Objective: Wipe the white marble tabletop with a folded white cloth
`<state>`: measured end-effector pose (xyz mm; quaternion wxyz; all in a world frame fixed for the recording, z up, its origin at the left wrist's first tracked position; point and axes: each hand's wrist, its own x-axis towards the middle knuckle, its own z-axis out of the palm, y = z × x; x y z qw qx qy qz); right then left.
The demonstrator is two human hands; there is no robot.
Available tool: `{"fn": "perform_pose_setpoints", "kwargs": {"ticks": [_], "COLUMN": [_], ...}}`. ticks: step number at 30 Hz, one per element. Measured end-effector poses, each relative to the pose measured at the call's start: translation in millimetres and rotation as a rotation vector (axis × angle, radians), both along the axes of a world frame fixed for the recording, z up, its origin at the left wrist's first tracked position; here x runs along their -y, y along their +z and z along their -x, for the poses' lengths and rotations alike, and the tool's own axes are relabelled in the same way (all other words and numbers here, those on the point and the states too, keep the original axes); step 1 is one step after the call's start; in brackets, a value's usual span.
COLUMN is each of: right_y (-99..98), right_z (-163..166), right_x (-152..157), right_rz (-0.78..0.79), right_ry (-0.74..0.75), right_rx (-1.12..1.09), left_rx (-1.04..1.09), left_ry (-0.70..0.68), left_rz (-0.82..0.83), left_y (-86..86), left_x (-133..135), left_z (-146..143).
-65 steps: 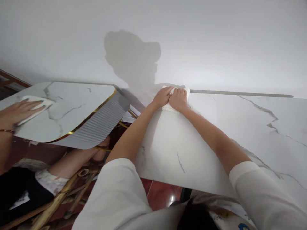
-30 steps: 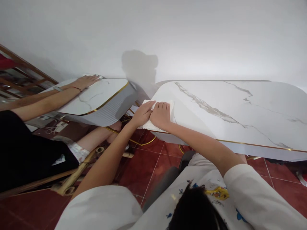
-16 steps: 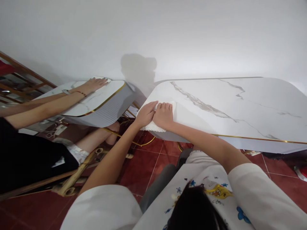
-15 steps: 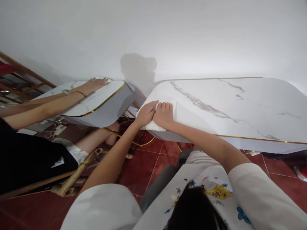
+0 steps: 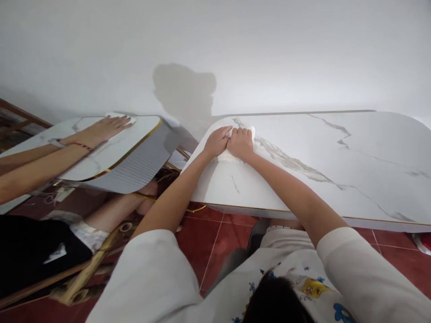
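Both hands (image 5: 230, 143) pushed cloth (image 5: 235, 154) farther up table (image 5: 336, 148)

No readable text, labels, brands, numbers or signs anywhere in view. The shirt (image 5: 303, 287) carries only a printed cartoon graphic with blue flowers, no letters legible. The white patch (image 5: 55, 253) on the co-worker's dark clothing is too small and blurred to read. The marble-look worktop (image 5: 336, 152) and the smaller worktop (image 5: 101, 152) show only veining and gold edge trim, no markings.
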<state>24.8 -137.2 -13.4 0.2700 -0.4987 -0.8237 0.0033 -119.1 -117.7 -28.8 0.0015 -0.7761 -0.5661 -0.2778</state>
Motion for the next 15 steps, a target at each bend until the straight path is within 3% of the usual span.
{"fn": "perform_pose_setpoints", "kwargs": {"ticks": [15], "right_y": [4.6], "right_z": [7.8], "right_x": [-113.9], "right_rz": [0.02], "right_ry": [0.013], "right_rx": [-0.017], "left_rx": [0.058], "left_ry": [-0.011], "left_rz": [-0.044], "left_y": [2.7], "left_x": [-110.0], "left_z": [6.3]}}
